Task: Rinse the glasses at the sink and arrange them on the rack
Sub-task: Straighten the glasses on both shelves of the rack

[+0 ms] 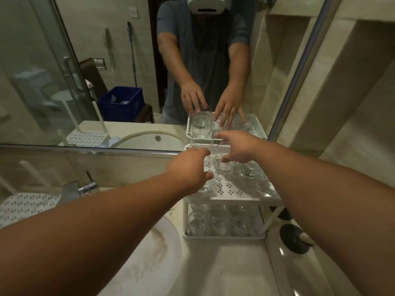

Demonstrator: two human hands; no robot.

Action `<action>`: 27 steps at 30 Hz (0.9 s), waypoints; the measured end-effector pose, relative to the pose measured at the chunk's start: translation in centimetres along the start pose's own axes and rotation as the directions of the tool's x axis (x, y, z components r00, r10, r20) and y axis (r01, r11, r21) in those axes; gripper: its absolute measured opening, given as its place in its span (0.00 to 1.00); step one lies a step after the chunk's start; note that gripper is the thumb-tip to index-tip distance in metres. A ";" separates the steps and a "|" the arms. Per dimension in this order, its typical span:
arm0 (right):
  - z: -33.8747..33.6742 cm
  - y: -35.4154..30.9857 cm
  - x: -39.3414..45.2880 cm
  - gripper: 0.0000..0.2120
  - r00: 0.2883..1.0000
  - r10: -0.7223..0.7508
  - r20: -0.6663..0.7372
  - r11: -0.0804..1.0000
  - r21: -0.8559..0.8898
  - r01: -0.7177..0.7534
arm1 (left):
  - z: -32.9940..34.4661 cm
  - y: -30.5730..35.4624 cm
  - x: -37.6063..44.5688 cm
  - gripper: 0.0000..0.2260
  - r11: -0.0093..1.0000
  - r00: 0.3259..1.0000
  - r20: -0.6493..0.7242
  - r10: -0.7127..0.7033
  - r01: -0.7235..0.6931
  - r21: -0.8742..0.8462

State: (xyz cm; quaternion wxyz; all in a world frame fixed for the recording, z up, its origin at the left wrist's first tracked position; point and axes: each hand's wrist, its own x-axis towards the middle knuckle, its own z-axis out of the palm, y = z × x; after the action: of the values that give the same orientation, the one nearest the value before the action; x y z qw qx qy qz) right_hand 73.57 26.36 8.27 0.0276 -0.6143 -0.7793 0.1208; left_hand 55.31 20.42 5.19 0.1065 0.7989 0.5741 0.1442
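- Sink (149,259): nearest, lower left on the desk (224,272); the tap (86,187) stands behind it. No glass is under the tap.
- Rack (245,198): two white tiers, right of the sink, backed against the mirror (106,71). Perforated shelves presumably let rinse water drain.
- Lower tier: rows of glasses (197,223) fill it, packed close to save room.
- Upper tier: partly filled; single glasses stand along its right side (249,173).
- Left hand (189,169): over the upper tier's left edge, fingers curled round a glass (208,180), apparently setting it down.
- Right hand (239,149): further back, fingers half curled onto a second glass (224,165); whether it grips or only steadies cannot be told.
- Judgement: placing stage, late in the task; gaps remain on the upper tier.
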 end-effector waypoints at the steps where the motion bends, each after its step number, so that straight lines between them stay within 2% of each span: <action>1: 0.0 0.0 0.3 0.40 1.000 0.010 -0.001 1.000 -0.016 -0.010 | 0.0 -0.1 0.3 0.32 1.000 1.000 0.012 0.008 -0.008 0.002; 6: -0.2 0.4 1.5 0.38 0.998 0.055 -0.015 0.998 -0.015 -0.055 | 0.0 -0.1 1.7 0.38 1.000 0.994 0.110 0.016 -0.017 0.002; 15: -1.3 1.7 2.3 0.32 0.994 0.087 0.072 0.996 -0.023 -0.086 | -0.7 0.2 3.5 0.31 0.987 0.958 0.282 0.043 -0.085 0.138; 20: -1.2 2.3 1.5 0.43 0.990 0.121 0.069 0.993 -0.028 -0.119 | -0.7 0.2 3.8 0.31 0.985 0.957 0.283 0.069 -0.111 0.135; 24: -1.6 3.1 -0.4 0.51 0.966 0.238 0.096 0.971 -0.025 -0.237 | -0.7 0.0 3.7 0.31 0.984 0.960 0.266 0.091 -0.128 0.125; 27: -1.3 3.2 -1.9 0.53 0.947 0.306 0.093 0.951 -0.079 -0.300 | -0.7 -0.1 3.5 0.31 0.983 0.961 0.255 0.101 -0.137 0.125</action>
State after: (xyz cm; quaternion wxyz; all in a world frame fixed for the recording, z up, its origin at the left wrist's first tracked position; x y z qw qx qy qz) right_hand 77.26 25.43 8.99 -0.0514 -0.7201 -0.6795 0.1304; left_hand 56.07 23.75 6.16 0.1117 0.8494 0.5158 0.0083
